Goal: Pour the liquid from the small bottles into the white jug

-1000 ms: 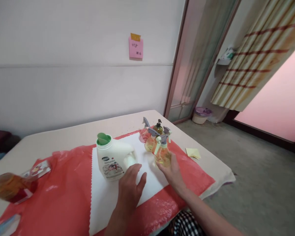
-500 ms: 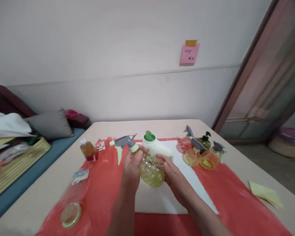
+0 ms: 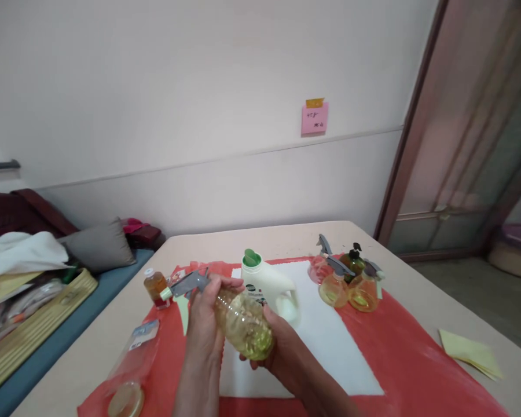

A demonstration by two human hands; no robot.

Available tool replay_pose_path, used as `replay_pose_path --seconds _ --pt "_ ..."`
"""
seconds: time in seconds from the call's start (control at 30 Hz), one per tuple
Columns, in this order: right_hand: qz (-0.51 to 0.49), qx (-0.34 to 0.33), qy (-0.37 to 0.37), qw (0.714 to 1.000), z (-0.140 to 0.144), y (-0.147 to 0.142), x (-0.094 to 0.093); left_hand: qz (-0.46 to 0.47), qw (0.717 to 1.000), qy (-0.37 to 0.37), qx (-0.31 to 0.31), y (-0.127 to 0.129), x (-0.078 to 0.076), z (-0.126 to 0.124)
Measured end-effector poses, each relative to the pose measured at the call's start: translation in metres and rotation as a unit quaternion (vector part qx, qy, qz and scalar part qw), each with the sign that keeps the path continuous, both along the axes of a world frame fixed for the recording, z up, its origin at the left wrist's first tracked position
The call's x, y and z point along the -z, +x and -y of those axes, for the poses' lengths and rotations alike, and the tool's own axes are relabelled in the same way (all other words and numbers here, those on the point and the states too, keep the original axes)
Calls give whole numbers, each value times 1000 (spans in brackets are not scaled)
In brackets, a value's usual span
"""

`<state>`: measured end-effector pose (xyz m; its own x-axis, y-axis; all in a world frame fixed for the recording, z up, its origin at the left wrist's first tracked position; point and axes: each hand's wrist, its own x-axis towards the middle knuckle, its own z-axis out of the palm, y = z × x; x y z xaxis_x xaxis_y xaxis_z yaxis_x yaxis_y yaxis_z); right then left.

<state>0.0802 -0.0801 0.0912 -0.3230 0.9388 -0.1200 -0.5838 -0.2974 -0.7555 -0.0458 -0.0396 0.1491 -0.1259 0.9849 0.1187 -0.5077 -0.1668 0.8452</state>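
Observation:
A clear yellow-green spray bottle [image 3: 243,321] with a grey trigger head is held tilted in both hands, its nozzle toward the left and its base low on the right. Liquid and froth show inside it. Around the neck, just below the trigger head, wraps my left hand [image 3: 206,310]. My right hand [image 3: 280,341] cups the base from the right and below. Behind the bottle, on a white sheet [image 3: 316,341], stands a pale green jug [image 3: 271,278] with a handle; a green item sits in its mouth.
Several spray bottles [image 3: 333,289] and a dark green pump bottle [image 3: 355,262] stand at the right. On the left are an amber bottle [image 3: 155,285], a clear packet [image 3: 141,341] and a round lid [image 3: 127,399]. Red plastic [image 3: 421,353] covers the table; yellow paper [image 3: 469,352] lies at its right.
The spray bottle has tipped further, its trigger head moving left and down, its base lower. My right hand has shifted down under the base. The camera view has also turned slightly.

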Motion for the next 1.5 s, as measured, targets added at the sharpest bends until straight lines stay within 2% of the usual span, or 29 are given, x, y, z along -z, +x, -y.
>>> replay_pose_path --seconds 0.07,0.1,0.17,0.2,0.27,0.37,0.43,0.47,0.5,0.6,0.67,0.87,0.97,1.03,1.2,1.33,1.5 --pt "57 97 102 988 5 0 -3 2 1000 21 -18 5 -11 0" --pt "101 157 146 972 6 0 -3 14 999 29 -18 8 -15 -1" --pt "173 248 200 932 9 1 -4 46 998 30 -9 11 -17 -3" --pt "181 261 207 926 9 2 -4 60 998 24 -10 11 -15 -5" --pt "143 234 162 948 8 4 -3 76 997 12 -29 8 -8 -9" --pt "41 80 10 996 3 10 -1 80 996 -5 -39 4 6 -15" --pt "-4 -21 -44 999 0 13 2 80 996 -23 -22 3 13 -18" --pt "-17 -39 -39 998 -1 15 4 83 996 -31 -18 3 16 -19" --pt "-22 -23 -19 999 -2 16 5 90 995 -39 -19 3 17 -21" --pt "4 84 79 993 -4 19 9 125 989 -59 -44 2 20 -24" --pt "18 110 112 987 -5 21 10 149 984 -70 -70 -1 18 -25" --pt "14 135 75 988 -5 44 21 211 959 -59 -180 -22 -4 -19" --pt "25 190 60 980 -7 64 22 223 942 -53 -246 -38 -12 -17" --pt "39 239 57 969 -10 77 17 206 941 -54 -263 -47 -12 -18" --pt "92 342 85 931 -25 94 -3 150 954 -85 -244 -48 3 -26" --pt "179 354 108 912 -38 98 -11 139 963 -95 -212 -44 13 -29" --pt "289 358 123 879 -49 107 -21 156 966 -108 -175 -44 17 -31"
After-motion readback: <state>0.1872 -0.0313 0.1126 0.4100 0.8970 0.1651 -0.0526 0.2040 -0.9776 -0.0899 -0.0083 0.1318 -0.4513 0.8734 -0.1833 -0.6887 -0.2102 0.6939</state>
